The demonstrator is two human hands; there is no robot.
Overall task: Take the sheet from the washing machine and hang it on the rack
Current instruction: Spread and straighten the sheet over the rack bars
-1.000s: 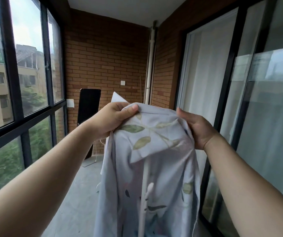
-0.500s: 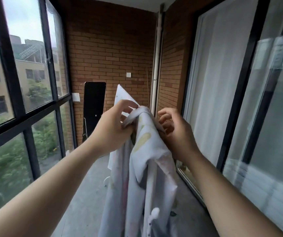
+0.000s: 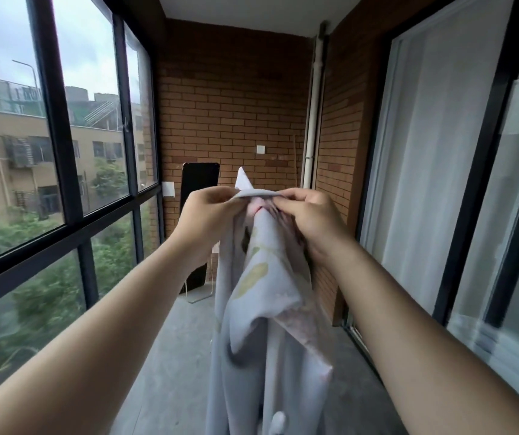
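Hands met at the centre of the frame, on a brick-walled balcony [image 3: 236, 98]. The left hand [image 3: 206, 219] and right hand [image 3: 310, 219], close together, each pinched the top edge of the pale leaf-print sheet [image 3: 264, 296], apparently to find a hem before spreading it. The bunched cloth hung down to the lower centre, half hiding a white rack post [image 3: 278, 422]. Windows [image 3: 88, 120] filled the left of the frame. No washing machine was in view.
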